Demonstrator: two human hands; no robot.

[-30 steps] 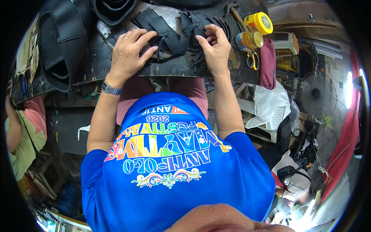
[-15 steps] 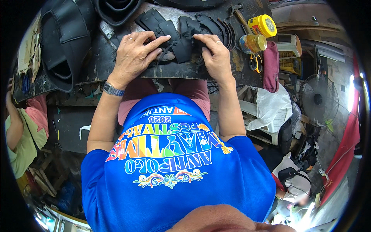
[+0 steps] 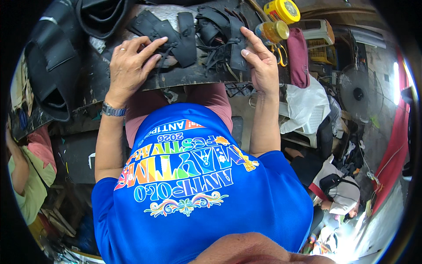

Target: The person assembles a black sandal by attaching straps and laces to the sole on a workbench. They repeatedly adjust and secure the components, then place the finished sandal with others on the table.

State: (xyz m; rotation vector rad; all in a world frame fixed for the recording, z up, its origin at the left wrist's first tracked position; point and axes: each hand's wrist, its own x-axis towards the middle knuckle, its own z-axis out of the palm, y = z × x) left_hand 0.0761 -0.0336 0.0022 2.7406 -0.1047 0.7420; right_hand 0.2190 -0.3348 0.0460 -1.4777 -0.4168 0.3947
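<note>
My left hand (image 3: 132, 61) lies on a black cut rubber piece (image 3: 173, 35) on the dark workboard (image 3: 176, 79), fingers closed over its strands. My right hand (image 3: 259, 59) rests at the right side of a pile of black rubber strips (image 3: 220, 31), its index and middle fingers stretched out along one strip. A watch sits on my left wrist and a ring on a left finger. Whether the right hand grips the strip cannot be told.
A yellow tub (image 3: 283, 9) and a small jar (image 3: 271, 31) stand beside orange-handled scissors (image 3: 278, 50). Large black rubber tubes (image 3: 52, 66) lie at left. A person in green (image 3: 24, 176) sits at left; a fan (image 3: 358, 94) and white bag (image 3: 303, 105) at right.
Both hands have moved nearer to me along the board. My right fingers have straightened out over the strips, and my left hand has slid over the cut rubber piece.
</note>
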